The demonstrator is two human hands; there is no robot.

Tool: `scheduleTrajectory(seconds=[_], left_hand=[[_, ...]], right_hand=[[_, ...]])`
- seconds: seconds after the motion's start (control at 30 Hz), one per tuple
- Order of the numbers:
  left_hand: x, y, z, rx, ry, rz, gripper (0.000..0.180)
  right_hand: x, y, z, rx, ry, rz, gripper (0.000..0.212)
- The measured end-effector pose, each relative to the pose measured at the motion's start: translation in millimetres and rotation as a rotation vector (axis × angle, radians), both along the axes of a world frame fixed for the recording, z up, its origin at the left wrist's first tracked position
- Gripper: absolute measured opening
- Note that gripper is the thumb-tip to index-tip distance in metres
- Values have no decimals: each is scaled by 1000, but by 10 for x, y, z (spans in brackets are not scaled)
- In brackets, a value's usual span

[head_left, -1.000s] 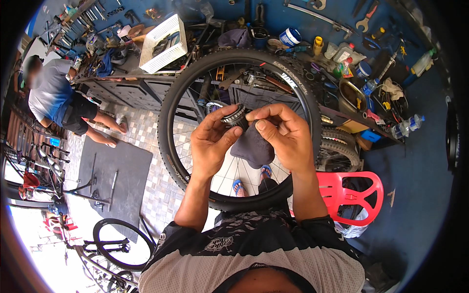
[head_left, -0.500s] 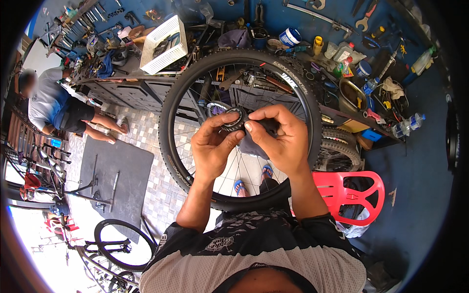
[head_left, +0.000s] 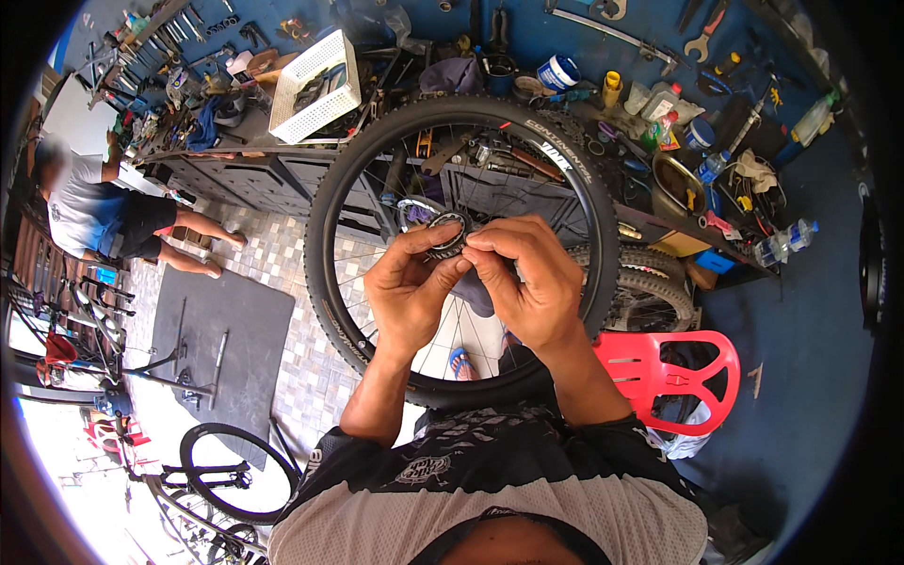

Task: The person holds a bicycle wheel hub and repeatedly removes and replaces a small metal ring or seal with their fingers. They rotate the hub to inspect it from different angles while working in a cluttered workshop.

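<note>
My left hand (head_left: 403, 297) pinches a small dark round part (head_left: 448, 250) with a toothed-looking rim, thumb below and forefinger across its face. Its exact kind is hard to make out. My right hand (head_left: 529, 287) has thumb and forefinger pressed together at the right edge of this part; whether a tiny piece sits between those fingertips is hidden. Beyond and below both hands stands a bicycle wheel with a black knobby tyre (head_left: 325, 221), its spokes showing around my wrists. Part of a round hub piece (head_left: 414, 205) shows just behind the held part.
A cluttered workbench (head_left: 235, 155) runs along the far side, bearing a white plastic basket (head_left: 330, 85), bottles and a metal basin (head_left: 667, 193). At right is a red plastic chair (head_left: 621, 358). Another person (head_left: 89, 207) stands at far left near a dark mat (head_left: 226, 339). A bicycle (head_left: 193, 471) is lower left.
My right hand has shifted slightly left and down, its fingertips closer over the round part's edge. The part has tilted a little. The other person has raised an arm toward the bench.
</note>
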State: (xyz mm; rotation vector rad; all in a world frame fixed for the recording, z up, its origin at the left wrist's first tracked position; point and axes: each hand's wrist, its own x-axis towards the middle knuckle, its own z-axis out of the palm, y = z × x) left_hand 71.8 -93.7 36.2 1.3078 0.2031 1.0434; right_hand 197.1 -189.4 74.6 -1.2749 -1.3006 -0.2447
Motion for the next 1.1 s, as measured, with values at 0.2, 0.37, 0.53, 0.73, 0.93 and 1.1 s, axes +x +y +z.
scheduleTrajectory(seconds=[0.2,0.37,0.53,0.73,0.93,1.1], left_hand=[[20,-43,-28,-47,4,44,35],[22,-23,-135,-56,-18,44,35],[-9,13,-137,-134,-22,-7,37],[18,3,-54,24,-8,38,37],[-5,-26,33,98,21,84,36],[13,-26,25,62,32,85,36]], right_hand=[[-99,2,17,-39,-8,-83,19],[-71,-52,50,-152,47,-37,17],[-30,-95,40,-160,158,34,16],[-82,-58,59,-67,85,-20,18],[-82,-32,75,-49,-34,-51,19],[-166,-18,45,-71,-1,-117,18]])
